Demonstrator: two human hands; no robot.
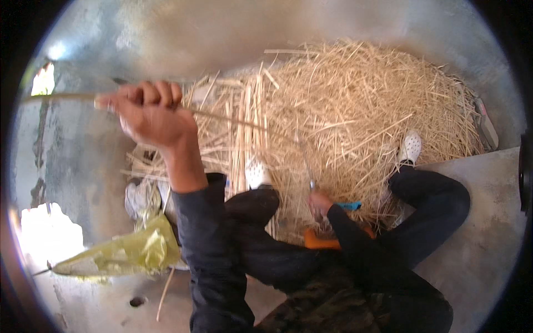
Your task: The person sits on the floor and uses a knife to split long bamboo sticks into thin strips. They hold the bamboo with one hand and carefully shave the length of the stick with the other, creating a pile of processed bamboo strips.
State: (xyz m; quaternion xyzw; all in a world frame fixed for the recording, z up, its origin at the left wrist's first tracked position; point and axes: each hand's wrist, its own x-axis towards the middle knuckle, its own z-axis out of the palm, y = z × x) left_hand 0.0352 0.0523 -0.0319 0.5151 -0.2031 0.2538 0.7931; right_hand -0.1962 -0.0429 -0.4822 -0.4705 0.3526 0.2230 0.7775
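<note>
My left hand [152, 114] is raised at the upper left, its fingers wrapped round a long thin strip [239, 121], which looks like wood or bamboo. One end of the strip runs past the hand to the left; the other slopes down to the right over the shavings. Lower down, between my knees, my right hand [320, 203] is closed round a knife with a narrow blade [306, 158] pointing up. Strip and blade come close together near the middle; whether they touch I cannot tell. A blue piece [350, 206] shows beside my right hand, possibly the knife's handle.
A big heap of pale shavings [366, 100] covers the floor ahead. Several long split strips [252, 105] lie left of it. My white clogs [411, 147] stand among the shavings. A yellow-green plastic sack [127, 247] is at left, and something orange [319, 240] sits beneath me.
</note>
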